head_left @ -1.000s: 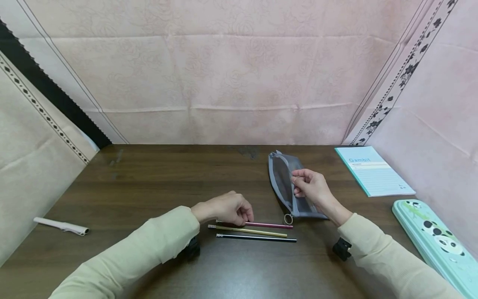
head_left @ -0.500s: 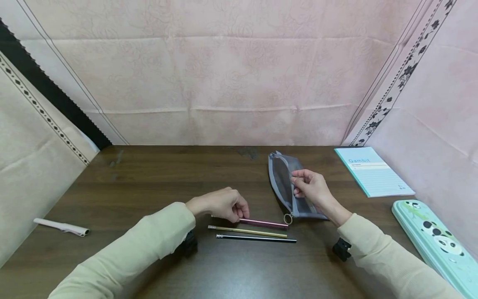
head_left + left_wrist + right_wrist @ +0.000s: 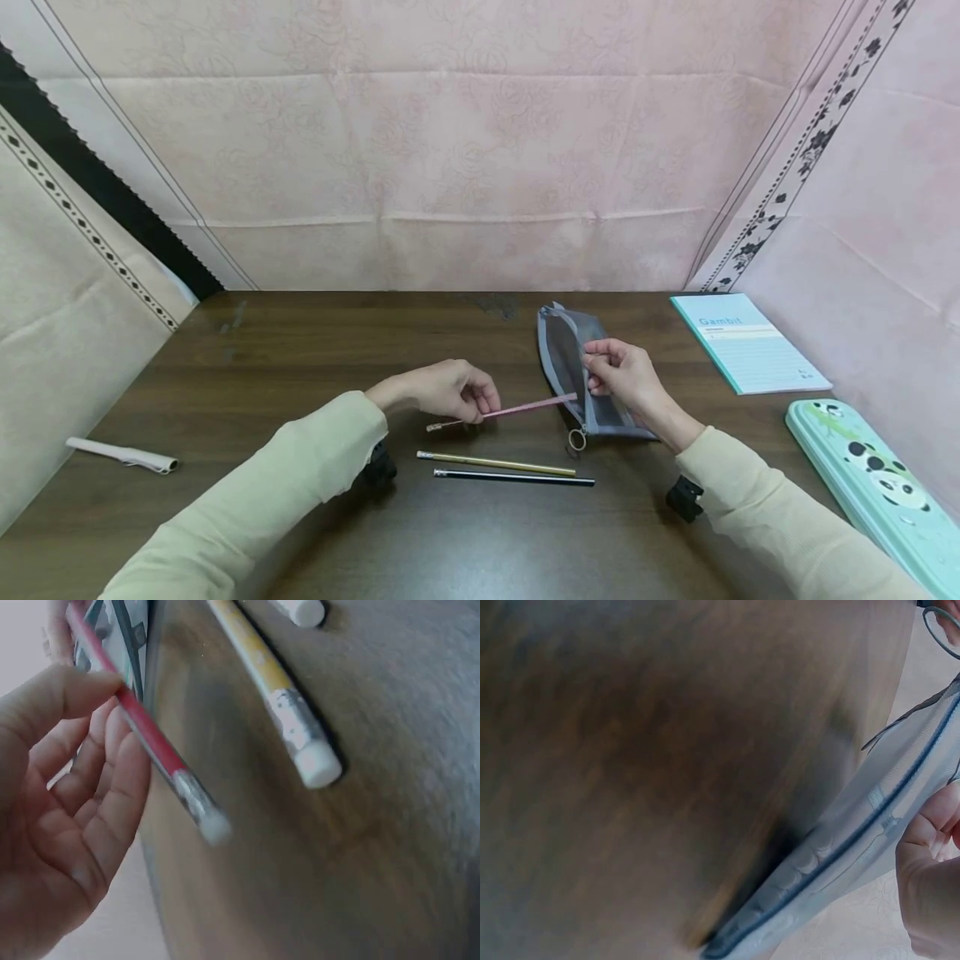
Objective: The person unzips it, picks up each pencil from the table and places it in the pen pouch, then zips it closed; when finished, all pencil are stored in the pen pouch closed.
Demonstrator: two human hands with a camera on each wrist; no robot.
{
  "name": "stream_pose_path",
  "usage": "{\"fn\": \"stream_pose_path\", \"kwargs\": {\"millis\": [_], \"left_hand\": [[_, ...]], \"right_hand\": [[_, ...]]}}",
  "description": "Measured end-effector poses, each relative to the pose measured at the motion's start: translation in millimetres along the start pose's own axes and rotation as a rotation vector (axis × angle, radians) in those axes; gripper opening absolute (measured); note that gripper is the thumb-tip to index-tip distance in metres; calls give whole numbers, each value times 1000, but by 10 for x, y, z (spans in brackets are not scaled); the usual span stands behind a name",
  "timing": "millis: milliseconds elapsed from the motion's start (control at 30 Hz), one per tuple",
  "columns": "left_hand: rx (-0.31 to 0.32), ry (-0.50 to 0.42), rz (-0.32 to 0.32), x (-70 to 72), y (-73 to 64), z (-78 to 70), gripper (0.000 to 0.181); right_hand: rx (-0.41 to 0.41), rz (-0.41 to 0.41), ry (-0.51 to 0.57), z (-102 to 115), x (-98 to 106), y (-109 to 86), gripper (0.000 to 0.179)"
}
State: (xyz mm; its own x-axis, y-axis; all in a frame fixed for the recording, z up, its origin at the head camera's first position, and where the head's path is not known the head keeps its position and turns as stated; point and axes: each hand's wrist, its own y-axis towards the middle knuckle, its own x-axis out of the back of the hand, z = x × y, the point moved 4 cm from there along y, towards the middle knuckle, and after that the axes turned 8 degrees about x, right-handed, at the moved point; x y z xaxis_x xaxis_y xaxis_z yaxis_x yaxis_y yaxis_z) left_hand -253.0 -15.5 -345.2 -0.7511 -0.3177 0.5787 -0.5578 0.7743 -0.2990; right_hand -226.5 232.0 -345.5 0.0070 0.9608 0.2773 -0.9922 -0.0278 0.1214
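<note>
My left hand (image 3: 453, 392) pinches a pink pencil (image 3: 528, 406) between thumb and fingers, off the table. In the left wrist view the pencil (image 3: 154, 739) has a white eraser end nearest the camera. Its far tip reaches the near edge of a grey mesh zip pouch (image 3: 600, 412); whether it touches cannot be told. My right hand (image 3: 626, 375) pinches the pouch's right edge, and its mouth gapes. In the right wrist view the pouch (image 3: 855, 832) hangs from that hand (image 3: 930, 862). A yellow pencil (image 3: 495, 463) and a black pencil (image 3: 513, 477) lie side by side on the table.
A light blue notepad (image 3: 750, 346) lies at the back right. In front of it is a mint pencil case (image 3: 870, 492) with panda pictures. A white pen (image 3: 123, 454) rests at the far left of the brown table (image 3: 337, 333). Cloth curtains enclose three sides.
My left hand has lifted the pink pencil from beside the other two and tilted its far tip up towards the pouch mouth. My right hand stays on the pouch.
</note>
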Motion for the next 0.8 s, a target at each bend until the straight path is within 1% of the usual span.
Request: {"fn": "stream_pose_path", "kwargs": {"millis": [100,200,333,433,500,567,700,800], "left_hand": [[101,-206,-41,10,102,52,19],[202,-433,-83,-14,241,80,25],[265,-688,-107,-103,455,33,33],[282,-829,-139,-193,620,-37,36],[291,-892,-176,-248,721,-86,39],[295,-932,-220,-298,814,-134,41],[302,-977,-294,-372,955,-232,44],[294,-990,-330,-411,1020,-304,43]], "right_hand": [[-1,-4,8,13,-8,-2,30],[-1,-3,19,19,-16,-3,32],[5,0,27,34,-34,-4,33],[7,0,23,42,-44,-5,33],[4,2,24,40,-47,-2,33],[-1,1,22,38,-47,-3,33],[0,4,15,39,-47,-4,33],[-2,0,9,37,-44,-9,32]]}}
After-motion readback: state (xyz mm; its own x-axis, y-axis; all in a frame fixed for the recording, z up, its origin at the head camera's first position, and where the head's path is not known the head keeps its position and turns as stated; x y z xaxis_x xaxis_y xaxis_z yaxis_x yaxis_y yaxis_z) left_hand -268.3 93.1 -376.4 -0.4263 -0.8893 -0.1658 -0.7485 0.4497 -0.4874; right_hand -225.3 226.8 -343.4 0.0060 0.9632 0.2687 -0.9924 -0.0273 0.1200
